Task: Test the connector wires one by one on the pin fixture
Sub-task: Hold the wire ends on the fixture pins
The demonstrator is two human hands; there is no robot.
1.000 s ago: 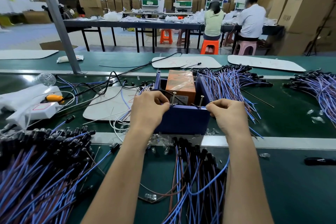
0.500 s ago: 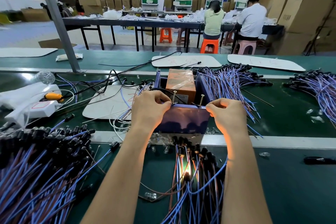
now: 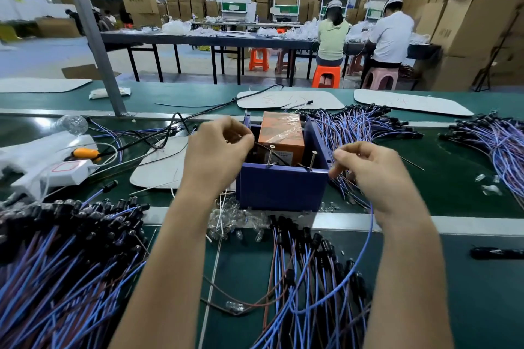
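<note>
Both hands have lifted off the two screw pins (image 3: 270, 154) of the blue box fixture (image 3: 283, 187) and drawn apart. The left hand (image 3: 218, 156) pinches a small metal tip (image 3: 240, 136) above the fixture's left corner. The right hand (image 3: 371, 173), by the right corner, pinches a blue wire (image 3: 365, 258) that loops down toward the viewer, then bends left into the wire pile (image 3: 306, 278) between the forearms. The label on the orange block (image 3: 282, 133) inside the fixture is too blurred to read. Loose glass bulbs (image 3: 235, 221) lie in front of the fixture on the green bench (image 3: 467, 178).
</note>
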